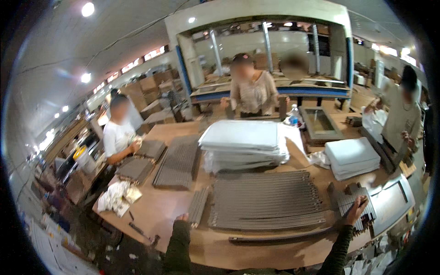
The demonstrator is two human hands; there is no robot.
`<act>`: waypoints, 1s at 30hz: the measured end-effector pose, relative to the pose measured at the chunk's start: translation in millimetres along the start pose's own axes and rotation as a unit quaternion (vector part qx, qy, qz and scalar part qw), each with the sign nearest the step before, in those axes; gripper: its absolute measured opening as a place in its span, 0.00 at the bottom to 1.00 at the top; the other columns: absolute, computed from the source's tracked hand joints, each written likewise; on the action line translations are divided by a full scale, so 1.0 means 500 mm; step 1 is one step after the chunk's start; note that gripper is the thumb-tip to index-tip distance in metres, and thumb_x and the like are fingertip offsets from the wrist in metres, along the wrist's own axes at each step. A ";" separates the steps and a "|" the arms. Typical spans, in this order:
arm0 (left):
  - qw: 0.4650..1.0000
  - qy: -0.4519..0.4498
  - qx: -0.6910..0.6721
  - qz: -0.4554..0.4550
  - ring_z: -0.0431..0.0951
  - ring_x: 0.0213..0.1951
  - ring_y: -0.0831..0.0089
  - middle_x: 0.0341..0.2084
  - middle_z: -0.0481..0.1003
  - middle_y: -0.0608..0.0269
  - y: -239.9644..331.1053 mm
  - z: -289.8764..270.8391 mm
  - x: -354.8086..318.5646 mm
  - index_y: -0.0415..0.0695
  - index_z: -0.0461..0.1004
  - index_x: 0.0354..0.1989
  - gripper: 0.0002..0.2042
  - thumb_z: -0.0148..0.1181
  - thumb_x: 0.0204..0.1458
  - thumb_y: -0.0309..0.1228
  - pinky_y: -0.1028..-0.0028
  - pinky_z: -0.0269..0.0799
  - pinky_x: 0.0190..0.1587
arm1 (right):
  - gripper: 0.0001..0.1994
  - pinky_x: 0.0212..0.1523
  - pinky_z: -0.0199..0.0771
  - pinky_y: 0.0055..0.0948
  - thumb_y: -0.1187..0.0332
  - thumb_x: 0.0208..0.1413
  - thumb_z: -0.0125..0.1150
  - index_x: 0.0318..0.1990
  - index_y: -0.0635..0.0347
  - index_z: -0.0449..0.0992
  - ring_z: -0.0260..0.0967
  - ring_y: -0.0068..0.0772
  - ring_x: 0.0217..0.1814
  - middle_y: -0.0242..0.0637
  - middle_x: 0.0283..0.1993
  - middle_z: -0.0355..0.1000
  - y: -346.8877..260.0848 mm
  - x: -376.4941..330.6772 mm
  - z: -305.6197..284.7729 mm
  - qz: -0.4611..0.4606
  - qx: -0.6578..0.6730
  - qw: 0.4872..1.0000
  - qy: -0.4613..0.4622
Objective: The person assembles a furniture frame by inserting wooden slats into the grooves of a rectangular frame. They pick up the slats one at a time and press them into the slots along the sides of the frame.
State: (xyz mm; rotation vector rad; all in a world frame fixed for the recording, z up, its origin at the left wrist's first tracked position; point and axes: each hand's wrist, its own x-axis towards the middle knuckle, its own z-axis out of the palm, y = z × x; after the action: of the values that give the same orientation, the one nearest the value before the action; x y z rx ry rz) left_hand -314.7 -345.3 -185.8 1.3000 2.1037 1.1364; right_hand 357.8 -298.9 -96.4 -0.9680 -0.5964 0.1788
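Observation:
A wide stack of grey-brown strips [268, 200] lies in front of me on the wooden table. To its left is a narrow bundle of similar strips [198, 207]. My left hand [182, 217] is at this bundle's near left corner, its fingers too small and blurred to read. On the right, my right hand [357, 210] rests over a short pile of strips [344, 200], fingers stretched out along it. One long dark strip [279, 238] lies crosswise between my forearms, nearest to me.
White padded sheets are piled at the table's middle [240, 137] and right [352, 156]. More strips [178, 162] lie left. A framed panel [392, 204] sits at right. Co-workers stand left [120, 133], opposite [254, 91] and right [403, 114]. A bottle [294, 114] stands at the back.

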 end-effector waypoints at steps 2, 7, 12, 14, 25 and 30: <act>0.979 0.004 -0.139 -0.147 0.71 0.31 0.59 0.27 0.73 0.51 0.020 -0.009 -0.034 0.36 0.72 0.35 0.21 0.45 0.52 0.45 0.65 0.66 0.39 | 0.16 0.46 0.50 0.17 0.60 0.55 0.51 0.42 0.60 0.58 0.50 0.22 0.38 0.29 0.36 0.53 0.017 0.013 -0.022 -0.018 -0.002 0.997 -0.076; 0.988 0.021 0.082 -0.127 0.73 0.36 0.58 0.33 0.74 0.52 -0.102 -0.036 -0.105 0.38 0.73 0.37 0.20 0.50 0.50 0.45 0.62 0.65 0.42 | 0.16 0.45 0.53 0.21 0.60 0.53 0.54 0.43 0.59 0.60 0.50 0.21 0.40 0.28 0.37 0.53 0.006 0.005 -0.011 0.018 -0.001 0.997 -0.071; 0.995 -0.022 -0.026 -0.099 0.72 0.41 0.64 0.38 0.74 0.55 -0.033 -0.084 -0.273 0.39 0.70 0.45 0.22 0.53 0.49 0.45 0.68 0.65 0.46 | 0.23 0.54 0.52 0.28 0.57 0.52 0.54 0.49 0.64 0.59 0.54 0.30 0.52 0.36 0.47 0.57 0.019 0.015 -0.033 0.021 -0.038 0.999 -0.026; 0.983 -0.116 0.013 -0.141 0.72 0.41 0.66 0.38 0.73 0.54 -0.049 -0.109 -0.286 0.39 0.69 0.46 0.23 0.55 0.48 0.45 0.70 0.65 0.46 | 0.26 0.56 0.50 0.30 0.56 0.53 0.53 0.52 0.66 0.58 0.52 0.33 0.56 0.40 0.51 0.57 0.033 0.019 -0.025 0.020 -0.066 0.998 0.000; 0.978 -0.130 0.028 -0.159 0.72 0.43 0.57 0.41 0.71 0.48 -0.082 0.001 -0.282 0.37 0.66 0.47 0.26 0.50 0.48 0.48 0.62 0.69 0.42 | 0.21 0.46 0.54 0.29 0.54 0.52 0.53 0.40 0.64 0.60 0.54 0.33 0.40 0.38 0.36 0.58 -0.059 -0.002 0.045 0.007 -0.117 0.992 -0.045; 0.813 -0.201 -0.546 -0.034 0.70 0.45 0.58 0.43 0.69 0.47 -0.282 0.015 -0.339 0.37 0.59 0.52 0.23 0.51 0.49 0.36 0.58 0.67 0.47 | 0.17 0.42 0.53 0.24 0.57 0.53 0.54 0.37 0.60 0.58 0.49 0.26 0.36 0.31 0.32 0.51 -0.026 0.009 0.026 -0.010 -0.093 0.996 -0.002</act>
State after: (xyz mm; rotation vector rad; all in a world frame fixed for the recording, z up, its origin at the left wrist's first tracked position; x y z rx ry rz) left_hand -304.5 -523.2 -315.8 0.7494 0.8503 1.4984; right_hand 352.9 -295.0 -78.7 -1.1408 -0.6347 0.1080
